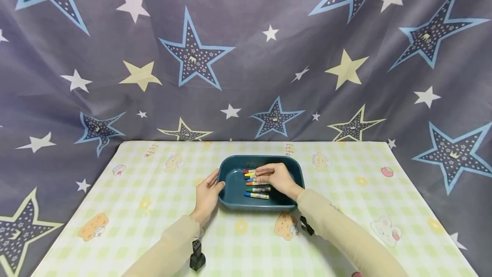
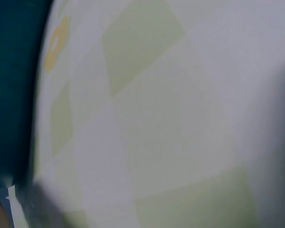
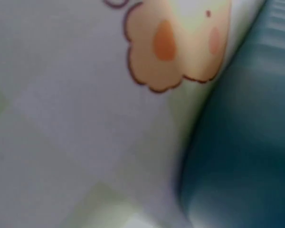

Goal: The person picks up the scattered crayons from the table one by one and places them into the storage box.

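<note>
A dark teal plastic tray [image 1: 233, 189] sits on the table with a row of several crayons in it. Among them are a red crayon [image 1: 247, 171], a yellow crayon [image 1: 250, 175], an orange crayon [image 1: 250, 184], a green crayon [image 1: 258, 190] and a blue crayon [image 1: 256, 195] nearest me. My left hand [image 1: 207, 194] grips the tray's left end, thumb at the rim, fingers along the outside. My right hand [image 1: 279, 178] reaches in over the right side and pinches a crayon in the upper row. Its fingers cover the right ends there, so which crayon is hidden.
The table [image 1: 153, 234] has a green-and-white checked cloth with printed bears and flowers. A grey curtain [image 1: 246, 76] with stars hangs behind it. Black wrist devices [image 1: 197, 255] hang below both forearms. The wrist views show mostly cloth and the tray's outer wall [image 3: 247, 142].
</note>
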A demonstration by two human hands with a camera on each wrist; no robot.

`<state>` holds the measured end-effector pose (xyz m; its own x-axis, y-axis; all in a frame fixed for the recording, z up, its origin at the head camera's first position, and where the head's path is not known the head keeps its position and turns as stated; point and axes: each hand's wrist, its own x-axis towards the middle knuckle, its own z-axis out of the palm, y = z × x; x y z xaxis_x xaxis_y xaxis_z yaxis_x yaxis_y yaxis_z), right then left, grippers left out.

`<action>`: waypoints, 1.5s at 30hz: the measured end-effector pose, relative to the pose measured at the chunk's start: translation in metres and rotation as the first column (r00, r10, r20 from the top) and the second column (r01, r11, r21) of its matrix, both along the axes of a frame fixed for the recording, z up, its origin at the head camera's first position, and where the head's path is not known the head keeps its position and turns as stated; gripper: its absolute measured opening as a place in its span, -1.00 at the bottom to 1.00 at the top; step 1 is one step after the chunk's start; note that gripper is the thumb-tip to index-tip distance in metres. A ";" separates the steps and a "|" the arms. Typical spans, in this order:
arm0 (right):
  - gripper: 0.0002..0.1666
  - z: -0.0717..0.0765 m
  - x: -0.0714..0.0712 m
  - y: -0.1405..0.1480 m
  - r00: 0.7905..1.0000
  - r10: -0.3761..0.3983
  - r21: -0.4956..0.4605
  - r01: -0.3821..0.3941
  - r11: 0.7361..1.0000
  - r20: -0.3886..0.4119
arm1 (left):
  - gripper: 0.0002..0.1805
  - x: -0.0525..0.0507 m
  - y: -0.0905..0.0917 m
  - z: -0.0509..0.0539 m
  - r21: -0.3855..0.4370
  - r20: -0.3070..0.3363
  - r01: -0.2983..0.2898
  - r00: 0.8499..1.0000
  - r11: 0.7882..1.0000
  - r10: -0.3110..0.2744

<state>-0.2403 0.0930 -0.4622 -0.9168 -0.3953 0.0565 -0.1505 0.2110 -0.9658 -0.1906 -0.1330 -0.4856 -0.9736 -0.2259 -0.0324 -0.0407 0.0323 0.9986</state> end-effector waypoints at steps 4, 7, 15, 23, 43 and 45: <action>-0.61 -0.001 0.001 0.006 1.000 0.011 -0.040 -0.009 0.999 0.028 | -0.46 0.001 0.001 -0.002 0.003 -0.001 0.000 1.000 1.000 0.000; -0.62 0.004 -0.001 0.013 1.000 0.000 -0.026 0.001 1.000 0.011 | -0.46 -0.001 0.002 0.000 -0.004 -0.001 0.003 1.000 1.000 -0.003; -0.63 0.029 0.005 0.038 1.000 -0.012 0.034 0.012 0.999 -0.007 | -0.45 -0.002 0.001 0.001 -0.001 0.013 0.006 1.000 1.000 -0.006; -0.54 0.039 0.018 0.077 0.990 -0.133 0.012 0.134 0.991 -0.054 | -0.45 0.000 -0.001 0.003 0.003 0.009 -0.005 1.000 1.000 0.005; -0.59 -0.014 0.047 0.169 0.981 -0.186 0.118 0.192 0.974 -0.058 | -0.45 -0.002 -0.002 0.001 -0.011 0.028 0.007 1.000 1.000 -0.007; -0.58 -0.022 0.053 0.174 0.984 -0.175 0.116 0.179 0.977 -0.043 | -0.45 -0.001 -0.001 0.000 -0.016 0.017 0.007 1.000 1.000 -0.007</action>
<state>-0.1870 0.2668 -0.4842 -0.9714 -0.2322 0.0493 -0.1308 0.3505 -0.9274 -0.1915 -0.1340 -0.4855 -0.9744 -0.2201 -0.0452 -0.0572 0.0483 0.9972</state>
